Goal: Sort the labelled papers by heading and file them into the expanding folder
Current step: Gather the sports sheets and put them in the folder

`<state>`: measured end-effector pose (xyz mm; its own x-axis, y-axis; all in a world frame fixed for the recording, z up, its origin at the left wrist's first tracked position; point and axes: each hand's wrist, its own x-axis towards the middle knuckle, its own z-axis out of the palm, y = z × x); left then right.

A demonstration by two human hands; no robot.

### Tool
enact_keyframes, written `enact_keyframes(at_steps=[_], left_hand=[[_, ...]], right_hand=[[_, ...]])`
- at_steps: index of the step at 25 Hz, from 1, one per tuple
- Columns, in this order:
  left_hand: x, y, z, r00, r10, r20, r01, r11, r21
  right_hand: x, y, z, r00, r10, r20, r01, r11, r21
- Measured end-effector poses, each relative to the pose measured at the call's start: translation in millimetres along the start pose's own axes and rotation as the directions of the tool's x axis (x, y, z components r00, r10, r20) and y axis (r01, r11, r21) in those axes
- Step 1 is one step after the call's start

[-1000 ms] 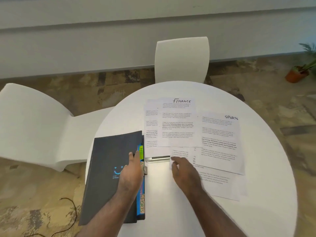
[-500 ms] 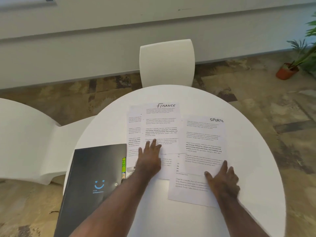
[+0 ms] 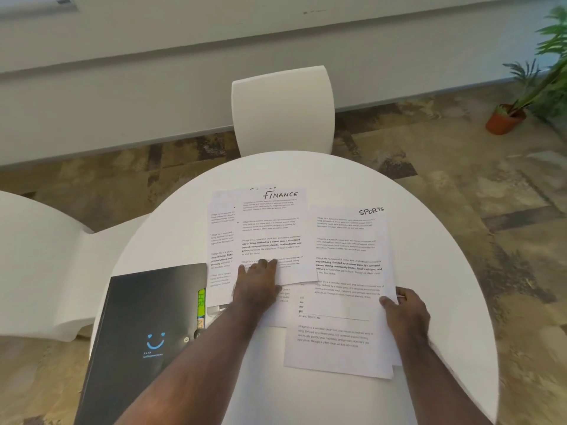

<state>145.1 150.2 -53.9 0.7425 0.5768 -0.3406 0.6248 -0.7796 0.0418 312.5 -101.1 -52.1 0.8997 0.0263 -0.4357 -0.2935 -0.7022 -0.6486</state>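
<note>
1. Sorting is at its start: I see my left hand [image 3: 257,282] pressed flat, fingers straight, on the lower edge of the FINANCE sheet [image 3: 273,234].
2. My right hand [image 3: 405,311] pinches the lower right corner of the SPORTS sheet [image 3: 348,256], thumb on top, fingers curled under.
3. More sheets [image 3: 331,348] lie overlapped beneath both; their headings are hidden.
4. The expanding folder [image 3: 147,326], dark and shut, lies at the table's left edge, just beside the papers, coloured tabs showing along its right side.
5. Judgement: keep the left palm down as an anchor, peel the SPORTS sheet off singly, and read each heading before stacking.
6. The round white table [image 3: 445,240] looks smooth; loose sheets may slide.
7. White chairs [image 3: 282,111] stand around, on a patterned floor; a potted plant [image 3: 506,118] stands far right.
</note>
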Motion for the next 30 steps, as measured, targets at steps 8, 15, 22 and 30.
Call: enact_keyframes(at_steps=[8,15,22,30], left_hand=[[-9.0,-7.4,-1.9,1.0,0.022,-0.016,-0.023,0.998,-0.056],[-70.0,49.6,1.8,0.975,0.005,-0.224,-0.114,0.873,-0.474],[-80.4,78.6,1.7,0.981,-0.18,0.069,0.141,0.428,-0.893],[-75.7,4.1,-1.3,0.912,-0.177,0.371,0.349,-0.144,-0.926]], right_hand=[[-3.2,46.5,-33.0,1.0,-0.002,0.004,0.001,0.986,0.169],[-19.3,80.7,-45.1,0.999,0.025,0.038,-0.036,0.945,0.325],[-38.5,84.8,-57.0,0.985,-0.001,0.171,-0.062,0.93,0.362],[-56.7,51.0,-35.5,0.961,-0.089,0.26,0.056,0.989,0.134]])
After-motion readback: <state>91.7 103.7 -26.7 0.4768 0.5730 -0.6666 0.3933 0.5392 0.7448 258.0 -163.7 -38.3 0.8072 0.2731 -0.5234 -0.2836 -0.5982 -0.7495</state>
